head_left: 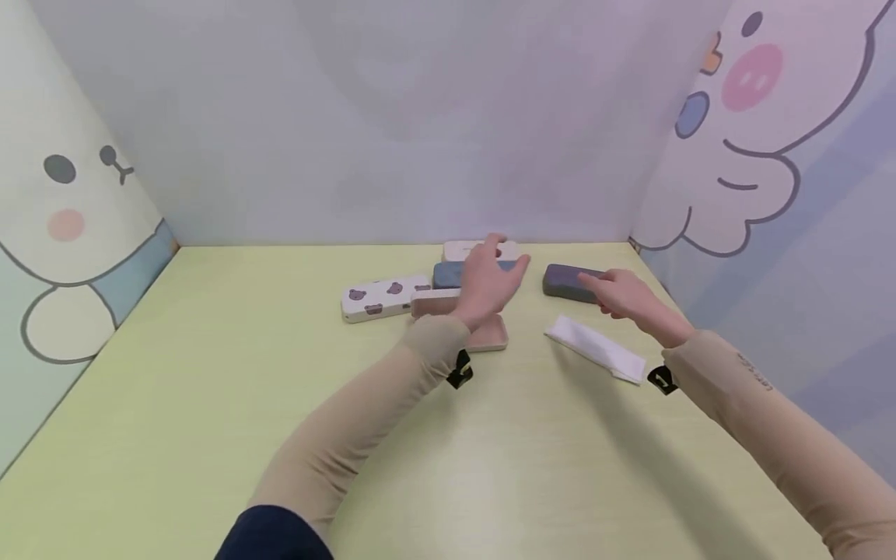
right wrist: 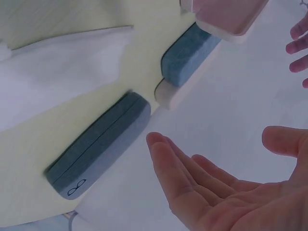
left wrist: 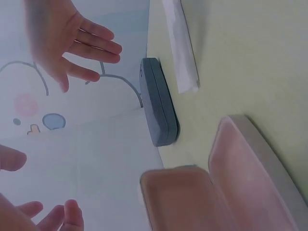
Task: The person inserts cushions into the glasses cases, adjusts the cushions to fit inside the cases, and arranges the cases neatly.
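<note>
My left hand (head_left: 486, 280), fingers spread and empty, hovers over an open glasses case (head_left: 490, 334) with a pink lining. In the left wrist view the pink case (left wrist: 260, 168) lies below that hand, lid raised. A blue case (head_left: 446, 275) sits just behind it, partly hidden by the hand. On the right, a dark grey-blue glasses case (head_left: 563, 284) is closed, and my right hand (head_left: 626, 299) is beside it, overlapping its end in the head view. The right wrist view shows the right hand (right wrist: 216, 192) empty, fingers extended, apart from the case (right wrist: 98, 144), which bears a glasses mark.
A folded white cloth (head_left: 595, 346) lies in front of the dark case. Left of the pink case is a white case with bear prints (head_left: 374, 299). Another pale case (head_left: 458, 250) stands against the back wall (head_left: 315, 155). Printed panels flank the yellow table (head_left: 210, 404).
</note>
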{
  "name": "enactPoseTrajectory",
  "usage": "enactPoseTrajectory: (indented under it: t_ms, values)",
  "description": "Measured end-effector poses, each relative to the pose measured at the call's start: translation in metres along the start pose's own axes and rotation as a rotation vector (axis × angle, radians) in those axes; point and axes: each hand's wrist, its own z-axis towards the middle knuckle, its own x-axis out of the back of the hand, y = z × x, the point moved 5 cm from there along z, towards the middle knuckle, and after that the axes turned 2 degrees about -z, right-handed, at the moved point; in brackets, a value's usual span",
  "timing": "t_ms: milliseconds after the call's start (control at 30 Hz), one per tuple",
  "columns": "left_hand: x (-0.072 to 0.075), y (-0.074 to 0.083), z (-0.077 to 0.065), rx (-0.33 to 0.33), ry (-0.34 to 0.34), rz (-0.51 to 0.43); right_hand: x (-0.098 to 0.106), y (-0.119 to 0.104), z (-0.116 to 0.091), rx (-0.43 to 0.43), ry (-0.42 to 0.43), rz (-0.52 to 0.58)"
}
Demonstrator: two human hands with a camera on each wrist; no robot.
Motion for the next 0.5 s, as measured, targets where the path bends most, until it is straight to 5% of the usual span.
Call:
enactPoseTrajectory:
  t_ms: [233, 500]
  values:
    - [-0.052, 0.021, 0.0, -0.057, -0.096, 0.117, 0.011, 0.03, -0.008, -0.028, 0.026, -0.032]
    - [-0.101, 0.012, 0.001, -0.05, -0.207, 0.186, 0.008, 0.059, -0.017, -0.07, 0.023, -0.035]
